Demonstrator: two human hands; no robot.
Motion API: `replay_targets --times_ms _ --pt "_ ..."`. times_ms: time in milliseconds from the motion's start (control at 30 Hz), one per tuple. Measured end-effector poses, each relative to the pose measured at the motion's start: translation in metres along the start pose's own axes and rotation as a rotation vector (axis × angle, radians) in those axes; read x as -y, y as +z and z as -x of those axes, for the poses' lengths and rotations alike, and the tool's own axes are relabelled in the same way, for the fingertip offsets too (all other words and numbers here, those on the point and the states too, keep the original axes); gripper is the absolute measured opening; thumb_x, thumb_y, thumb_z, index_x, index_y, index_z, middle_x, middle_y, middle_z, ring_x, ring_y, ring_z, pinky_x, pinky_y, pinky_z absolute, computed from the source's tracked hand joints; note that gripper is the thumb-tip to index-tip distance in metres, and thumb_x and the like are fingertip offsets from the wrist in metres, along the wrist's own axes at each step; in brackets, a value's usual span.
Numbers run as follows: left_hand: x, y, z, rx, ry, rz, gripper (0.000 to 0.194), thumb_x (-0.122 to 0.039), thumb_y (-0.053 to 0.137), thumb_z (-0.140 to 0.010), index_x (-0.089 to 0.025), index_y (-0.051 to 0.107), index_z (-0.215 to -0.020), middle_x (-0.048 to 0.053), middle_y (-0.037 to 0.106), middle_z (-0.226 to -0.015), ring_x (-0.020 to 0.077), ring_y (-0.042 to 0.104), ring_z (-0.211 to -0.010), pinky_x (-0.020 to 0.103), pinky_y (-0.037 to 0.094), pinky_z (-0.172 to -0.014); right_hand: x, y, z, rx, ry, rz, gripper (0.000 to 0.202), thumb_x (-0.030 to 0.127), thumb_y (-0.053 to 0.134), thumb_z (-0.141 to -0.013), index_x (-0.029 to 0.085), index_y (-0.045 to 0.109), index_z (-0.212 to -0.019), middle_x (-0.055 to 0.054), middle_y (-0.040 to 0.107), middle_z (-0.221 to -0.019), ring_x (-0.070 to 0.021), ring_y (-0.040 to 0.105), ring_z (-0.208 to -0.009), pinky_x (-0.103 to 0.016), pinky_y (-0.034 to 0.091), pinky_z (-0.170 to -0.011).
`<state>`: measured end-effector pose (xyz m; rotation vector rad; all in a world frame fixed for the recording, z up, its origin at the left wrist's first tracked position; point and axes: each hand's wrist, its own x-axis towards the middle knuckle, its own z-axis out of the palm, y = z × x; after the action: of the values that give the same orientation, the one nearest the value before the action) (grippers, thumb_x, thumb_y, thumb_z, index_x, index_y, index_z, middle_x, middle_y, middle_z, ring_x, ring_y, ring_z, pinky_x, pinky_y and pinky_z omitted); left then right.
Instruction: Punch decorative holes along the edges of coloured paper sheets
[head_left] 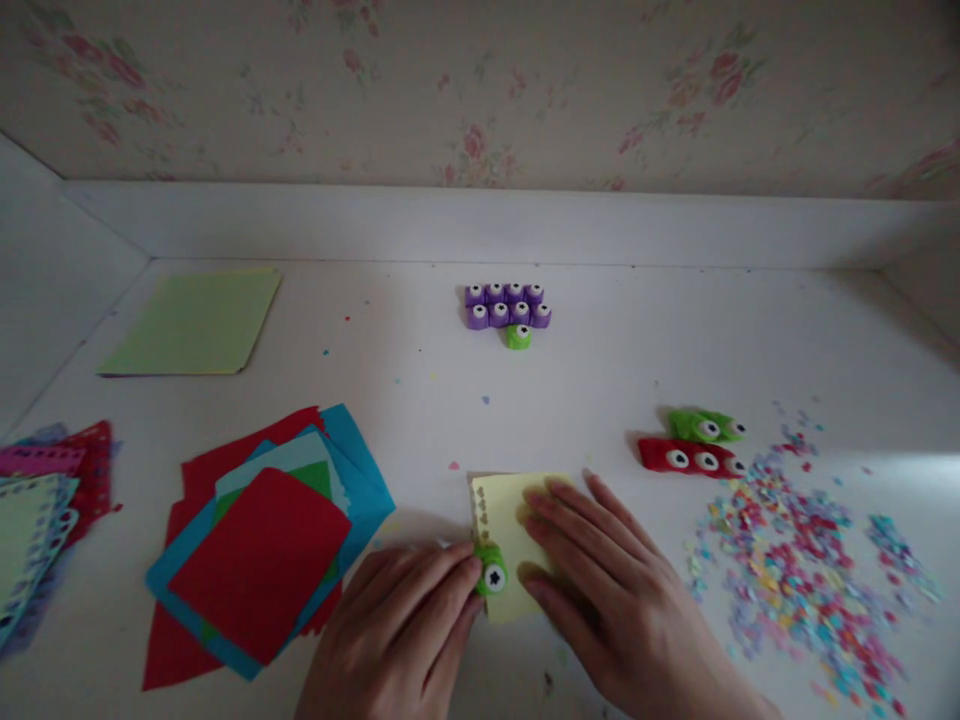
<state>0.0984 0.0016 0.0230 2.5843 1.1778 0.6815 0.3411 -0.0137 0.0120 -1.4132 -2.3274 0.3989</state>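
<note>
One yellow paper sheet point(507, 521)
Eight o'clock: left hand point(401, 615), fingers clamped on green craft punch point(491, 572); four o'clock: right hand point(626, 585), palm-down, fingers slightly apart.

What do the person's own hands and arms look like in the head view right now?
Both the left hand and the right hand are bare: five-fingered human hands with slender, tapering fingers. No gloves, rings, watch or bracelet can be seen. No sleeve shows; the picture's lower edge cuts off the arms, so clothing farther up can't be told.
</note>
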Motion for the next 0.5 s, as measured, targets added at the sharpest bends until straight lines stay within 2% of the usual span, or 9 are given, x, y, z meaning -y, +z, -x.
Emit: replay_targets --times_ms 200,333,500 --pt "-0.006 0.001 0.0 -0.022 -0.179 0.132 0.032 -0.03 0.061 -0.089 -0.027 0.062 -0.12 0.005 0.073 -0.107 0.0239 0.069 -0.095 0.038 0.061 -0.079 0.001 -0.001 0.0 0.0 0.012 -0.01 0.048 0.028 0.063 -0.09 0.025 0.054 -0.137 -0.004 0.059 -0.138 -0.0285 0.05 -0.133 -0.056 0.034 -0.117" --pt "-0.013 0.005 -0.006 -0.022 -0.273 0.166 0.02 -0.031 0.055 -0.093 -0.027 0.065 -0.111 0.005 0.071 -0.103 0.0232 0.066 -0.094 0.039 0.058 -0.08 0.004 -0.003 -0.001 -0.013 0.015 -0.019 0.042 0.029 0.061 -0.091 0.025 0.058 -0.133 -0.006 0.061 -0.136 -0.0282 0.051 -0.132 -0.056 0.035 -0.116" --pt "-0.02 0.008 -0.014 0.019 -0.32 0.134 0.015 -0.032 0.053 -0.095 -0.026 0.067 -0.098 0.004 0.069 -0.096 0.0238 0.063 -0.09 0.042 0.052 -0.082 0.008 -0.007 -0.002 -0.032 0.007 -0.027 0.035 0.028 0.059 -0.093 0.024 0.062 -0.127 -0.006 0.063 -0.133 -0.0264 0.052 -0.13 -0.055 0.035 -0.116"
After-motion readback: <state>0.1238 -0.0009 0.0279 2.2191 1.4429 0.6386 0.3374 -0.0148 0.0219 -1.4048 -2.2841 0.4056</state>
